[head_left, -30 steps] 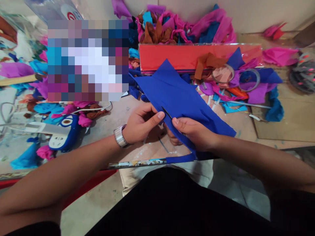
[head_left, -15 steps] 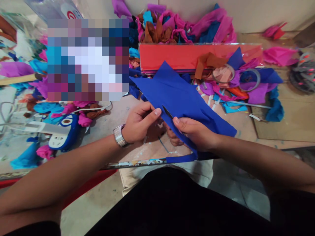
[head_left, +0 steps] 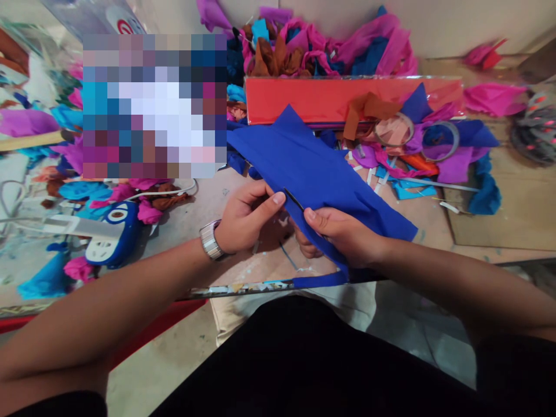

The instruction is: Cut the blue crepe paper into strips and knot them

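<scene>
A large sheet of dark blue crepe paper (head_left: 315, 168) slants across the middle of the view, above the table. My left hand (head_left: 245, 220), with a metal watch on its wrist, pinches the sheet's near edge between thumb and fingers. My right hand (head_left: 350, 231) is closed around scissors (head_left: 294, 198), whose dark blade lies along the paper near my left thumb. The handles are hidden in the hand. Below the blades, a narrow blue strip hangs along the sheet's lower side and reaches the table edge.
Behind the sheet lies a red pack (head_left: 295, 95) in clear wrap, with crumpled coloured paper (head_left: 317, 46) heaped beyond it. Tape rolls (head_left: 441, 142) sit among scraps at right. A blue-and-white power strip (head_left: 113, 234) with cables is at left. Cardboard (head_left: 499, 226) covers the right side.
The scissor blades have come closer together on the blue paper, and the sheet's far left corner has shifted slightly. Both hands stay almost in place.
</scene>
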The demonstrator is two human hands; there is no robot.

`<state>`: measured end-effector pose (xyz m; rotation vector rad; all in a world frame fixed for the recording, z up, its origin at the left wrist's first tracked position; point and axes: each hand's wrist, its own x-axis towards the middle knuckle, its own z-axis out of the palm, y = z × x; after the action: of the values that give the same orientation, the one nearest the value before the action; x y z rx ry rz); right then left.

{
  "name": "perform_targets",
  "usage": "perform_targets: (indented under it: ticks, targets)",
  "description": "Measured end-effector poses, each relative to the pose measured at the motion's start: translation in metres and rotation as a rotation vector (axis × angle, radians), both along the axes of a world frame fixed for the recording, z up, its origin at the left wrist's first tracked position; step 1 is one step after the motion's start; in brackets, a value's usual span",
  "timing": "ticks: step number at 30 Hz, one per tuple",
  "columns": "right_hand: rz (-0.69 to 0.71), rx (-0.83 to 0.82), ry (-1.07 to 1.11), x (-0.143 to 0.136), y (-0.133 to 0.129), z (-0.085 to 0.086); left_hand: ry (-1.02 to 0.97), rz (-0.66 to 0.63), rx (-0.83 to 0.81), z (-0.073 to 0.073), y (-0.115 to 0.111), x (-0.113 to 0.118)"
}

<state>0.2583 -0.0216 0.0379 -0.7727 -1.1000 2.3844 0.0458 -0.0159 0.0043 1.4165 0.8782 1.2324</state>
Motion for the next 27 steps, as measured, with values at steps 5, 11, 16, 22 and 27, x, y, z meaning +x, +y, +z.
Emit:
perform_targets:
  ticks: [5, 11, 16, 22, 27]
  targets:
    - [-0.012, -0.001, -0.033, 0.001, -0.001, 0.0, 0.018, 0.004, 0.018, 0.003, 0.0, 0.001]
    - [-0.008, 0.0, -0.06, 0.002, 0.0, -0.001, 0.029, -0.006, 0.068, 0.008, 0.0, 0.002]
    - [-0.019, -0.012, -0.097, 0.003, 0.0, -0.002, 0.05, -0.044, 0.095, 0.013, 0.001, 0.003]
    - [-0.017, -0.016, -0.118, 0.003, 0.0, -0.005, 0.023, -0.065, 0.113, 0.012, 0.002, 0.003]
    - [-0.014, -0.021, -0.108, 0.003, 0.001, -0.006, 0.034, -0.069, 0.132, 0.011, 0.001, 0.003]
